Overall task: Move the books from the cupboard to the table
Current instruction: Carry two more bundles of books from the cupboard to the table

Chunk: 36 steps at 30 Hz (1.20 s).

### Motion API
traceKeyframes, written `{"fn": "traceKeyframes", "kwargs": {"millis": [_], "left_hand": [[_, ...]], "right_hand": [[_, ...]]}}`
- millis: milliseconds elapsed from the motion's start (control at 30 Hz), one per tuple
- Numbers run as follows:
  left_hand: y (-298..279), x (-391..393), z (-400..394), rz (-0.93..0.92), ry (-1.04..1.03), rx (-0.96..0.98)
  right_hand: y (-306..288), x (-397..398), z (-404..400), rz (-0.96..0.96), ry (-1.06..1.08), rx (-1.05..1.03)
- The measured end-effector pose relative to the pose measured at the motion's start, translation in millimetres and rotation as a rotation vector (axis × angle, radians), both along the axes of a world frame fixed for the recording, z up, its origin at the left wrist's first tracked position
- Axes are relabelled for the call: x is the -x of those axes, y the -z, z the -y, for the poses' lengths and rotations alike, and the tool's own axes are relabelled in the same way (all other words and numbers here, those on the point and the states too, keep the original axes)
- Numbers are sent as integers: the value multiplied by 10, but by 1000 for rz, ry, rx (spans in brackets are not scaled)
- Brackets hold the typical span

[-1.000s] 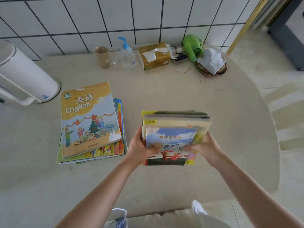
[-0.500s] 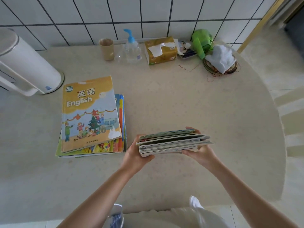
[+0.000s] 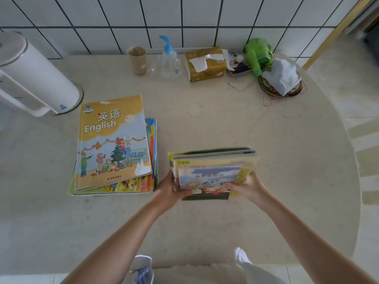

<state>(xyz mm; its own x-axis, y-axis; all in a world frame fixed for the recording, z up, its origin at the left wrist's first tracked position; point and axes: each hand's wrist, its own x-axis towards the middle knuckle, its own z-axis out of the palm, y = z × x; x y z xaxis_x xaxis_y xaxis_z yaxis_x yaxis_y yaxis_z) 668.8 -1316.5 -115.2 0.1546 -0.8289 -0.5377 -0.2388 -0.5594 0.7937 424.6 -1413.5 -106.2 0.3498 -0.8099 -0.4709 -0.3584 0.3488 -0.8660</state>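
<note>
Reading "English", a textbook [image 3: 113, 140] lies beside hand-held books [image 3: 213, 171].

I see glossy paper covers on the books [image 3: 213, 173], a matt speckled stone-like surface [image 3: 225, 124], and glazed wall tiles [image 3: 201, 19].

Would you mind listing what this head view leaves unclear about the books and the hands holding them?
- Held books: top cover is motion-blurred, so its title is unreadable; their count is unclear from the edges.
- Whether they rest on the table or hang above it: undecidable from this angle.
- Left hand and right hand: most fingers hidden under the books.
- Stack: lower books covered by the English book.
- Cupboard: out of frame.
</note>
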Motion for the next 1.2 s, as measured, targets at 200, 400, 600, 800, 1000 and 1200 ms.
{"fn": "traceKeyframes", "kwargs": {"millis": [200,400,600,800,1000,1200], "left_hand": [[-87,-63,162,-134,-164,-159],[-143,-9,454,-121,-482,-229],[-51,-52,699,-46,-592,-337],[74,-101,742,-3,-606,-367],[140,-72,722,114,-528,-382],[90,-33,650,273,-333,-434]], "right_hand": [[-113,-198,312,39,-10,-254],[-28,-511,556,9,47,-422],[12,-750,663,-69,109,-456],[81,-911,707,-174,115,-460],[86,-949,703,-217,138,-429],[-17,-962,656,-195,116,-419]]}}
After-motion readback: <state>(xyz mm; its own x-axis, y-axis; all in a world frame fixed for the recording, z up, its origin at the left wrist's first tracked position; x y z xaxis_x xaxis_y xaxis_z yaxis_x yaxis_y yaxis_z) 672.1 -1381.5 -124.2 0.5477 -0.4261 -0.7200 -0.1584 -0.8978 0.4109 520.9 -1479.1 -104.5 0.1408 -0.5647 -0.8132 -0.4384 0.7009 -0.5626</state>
